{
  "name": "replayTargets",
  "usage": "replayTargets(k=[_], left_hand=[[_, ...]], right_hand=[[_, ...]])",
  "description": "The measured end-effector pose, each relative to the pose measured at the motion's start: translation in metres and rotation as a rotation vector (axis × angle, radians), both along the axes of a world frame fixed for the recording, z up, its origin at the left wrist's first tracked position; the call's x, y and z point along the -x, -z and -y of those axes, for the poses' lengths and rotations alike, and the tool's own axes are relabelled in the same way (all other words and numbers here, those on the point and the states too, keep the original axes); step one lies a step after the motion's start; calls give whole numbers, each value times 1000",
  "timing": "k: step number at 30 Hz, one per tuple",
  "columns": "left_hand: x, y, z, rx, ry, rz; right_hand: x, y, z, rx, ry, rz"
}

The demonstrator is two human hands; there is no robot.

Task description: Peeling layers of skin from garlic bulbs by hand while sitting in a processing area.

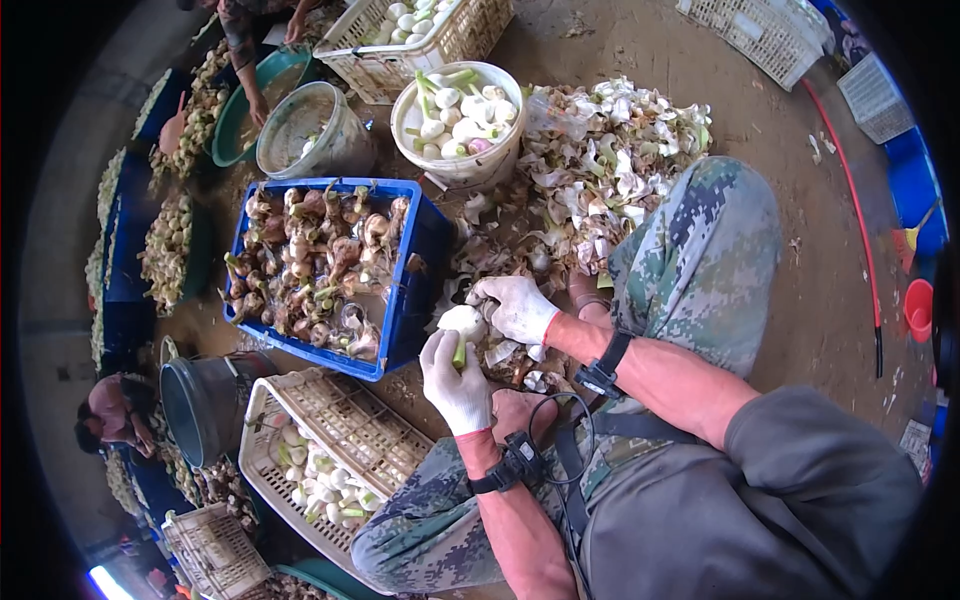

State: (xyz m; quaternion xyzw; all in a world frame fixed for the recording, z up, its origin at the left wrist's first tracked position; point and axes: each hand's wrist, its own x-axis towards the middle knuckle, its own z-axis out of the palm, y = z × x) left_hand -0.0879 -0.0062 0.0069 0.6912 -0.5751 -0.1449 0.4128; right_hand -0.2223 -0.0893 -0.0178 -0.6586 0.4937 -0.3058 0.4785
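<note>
Both hands wear white knit gloves. My left hand [456, 382] is closed around the green stem of a white peeled garlic bulb [463, 322]. From the right, my right hand [516, 306] touches the bulb's side with bent fingers; whether it grips a piece of skin there cannot be told. Just left of the hands, a blue crate [411, 281] holds unpeeled brown bulbs [304, 255]. Beyond them stands a white bucket [457, 171] with peeled bulbs [469, 116]. Peeled skins [615, 154] lie heaped on the floor.
Near my left knee, a tilted white basket [259, 442] holds peeled bulbs beneath another basket. A grey bucket [196, 412] and a cloudy pail [319, 154] stand beyond the crate. A co-worker's hand [257, 105] reaches into a green basin [225, 135]. A red hose [851, 202] crosses the floor at right.
</note>
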Motion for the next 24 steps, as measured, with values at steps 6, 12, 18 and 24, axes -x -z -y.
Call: replayTargets(k=[6, 12, 18, 24], left_hand=[[-1, 9, 4, 80, -13, -137], [-3, 1, 2, -122, -218, -638], [-11, 8, 3, 63, -202, -1371], [-10, 14, 4, 62, -374, -1441]], right_hand=[[0, 17, 5, 37, 95, 158], [2, 18, 7, -263, 154, 217], [2, 17, 8, -184, -4, 141], [-6, 2, -5, -205, -162, 81]])
